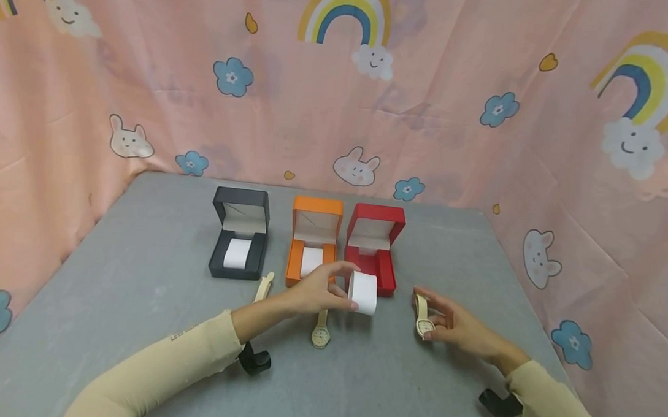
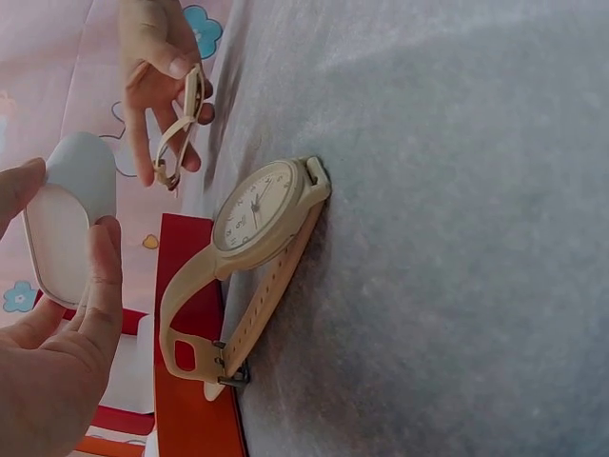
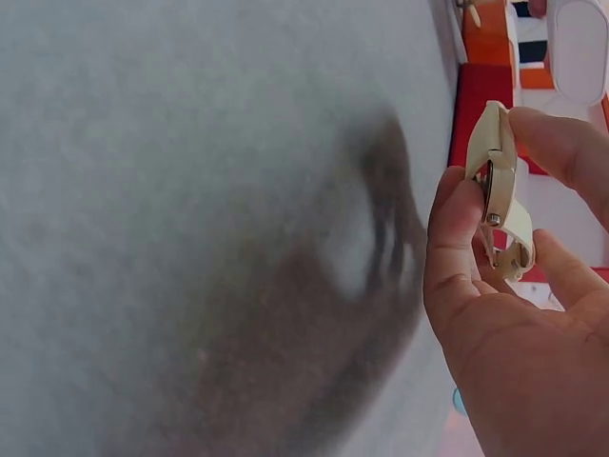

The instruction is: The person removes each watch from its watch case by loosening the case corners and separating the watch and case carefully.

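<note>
Hands: L (image 1: 309, 293) pinches white cushion (image 1: 363, 293) | R (image 1: 454, 326) pinches cream watch (image 1: 423, 319), strap partly hidden by fingers

Three boxes (image 1: 309, 244) (side by side) behind watch (image 1: 321, 335)

I sit at a staged tabletop set rather than a real room: a grey felt-covered table (image 1: 143, 288) is walled on three sides by a pink curtain (image 1: 452, 133) printed with rainbows, bunnies and flowers. Three open watch boxes, black (image 1: 239, 242), orange (image 1: 314, 240) and red (image 1: 374, 245), stand lined up like props.
</note>
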`<state>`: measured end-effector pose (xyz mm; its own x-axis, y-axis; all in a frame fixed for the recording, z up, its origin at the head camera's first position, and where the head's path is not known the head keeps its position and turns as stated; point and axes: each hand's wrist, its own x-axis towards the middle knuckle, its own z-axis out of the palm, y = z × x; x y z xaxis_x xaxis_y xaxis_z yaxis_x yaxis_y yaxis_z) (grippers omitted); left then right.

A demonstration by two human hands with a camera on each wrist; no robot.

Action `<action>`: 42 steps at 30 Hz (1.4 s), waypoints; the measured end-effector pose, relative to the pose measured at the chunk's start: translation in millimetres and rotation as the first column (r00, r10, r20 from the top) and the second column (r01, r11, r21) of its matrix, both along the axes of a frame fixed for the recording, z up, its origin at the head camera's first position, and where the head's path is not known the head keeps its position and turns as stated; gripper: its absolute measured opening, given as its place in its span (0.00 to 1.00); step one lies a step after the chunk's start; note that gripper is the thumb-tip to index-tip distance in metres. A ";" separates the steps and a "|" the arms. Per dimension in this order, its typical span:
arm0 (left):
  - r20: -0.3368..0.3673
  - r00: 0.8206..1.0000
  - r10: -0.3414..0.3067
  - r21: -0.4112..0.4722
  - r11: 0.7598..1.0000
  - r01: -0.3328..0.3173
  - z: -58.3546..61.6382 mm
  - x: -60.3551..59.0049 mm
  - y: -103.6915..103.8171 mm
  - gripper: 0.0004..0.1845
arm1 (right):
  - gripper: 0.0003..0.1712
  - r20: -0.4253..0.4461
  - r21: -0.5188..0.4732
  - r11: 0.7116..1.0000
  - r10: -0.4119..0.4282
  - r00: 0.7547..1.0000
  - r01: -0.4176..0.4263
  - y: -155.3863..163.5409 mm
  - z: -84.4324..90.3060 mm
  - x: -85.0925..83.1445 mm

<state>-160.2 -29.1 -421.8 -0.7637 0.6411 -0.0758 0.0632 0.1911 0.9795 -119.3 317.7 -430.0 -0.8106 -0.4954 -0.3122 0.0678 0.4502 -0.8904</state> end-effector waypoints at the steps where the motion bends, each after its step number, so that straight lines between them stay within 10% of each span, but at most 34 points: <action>1: 0.000 1.000 0.000 -0.002 1.000 0.000 0.4 -0.1 0.2 0.36 | 0.51 0.001 0.002 1.000 0.003 1.000 -0.003 -0.3 -0.5 1.0; 11: -0.004 1.000 -0.002 -0.005 1.000 0.002 1.2 0.2 1.1 0.36 | 0.51 -0.120 -0.099 0.993 0.045 0.992 -0.057 -1.9 -15.6 13.4; 28: 0.000 1.000 0.024 -0.023 0.999 -0.024 1.6 -0.6 -1.7 0.38 | 0.50 -0.392 0.064 0.997 -0.004 0.920 0.032 -10.0 -23.1 25.7; 42: -0.004 1.000 0.029 -0.023 0.999 -0.029 3.5 -3.4 -6.1 0.37 | 0.50 -0.272 0.218 0.976 0.069 0.960 -0.008 -1.9 -11.7 13.9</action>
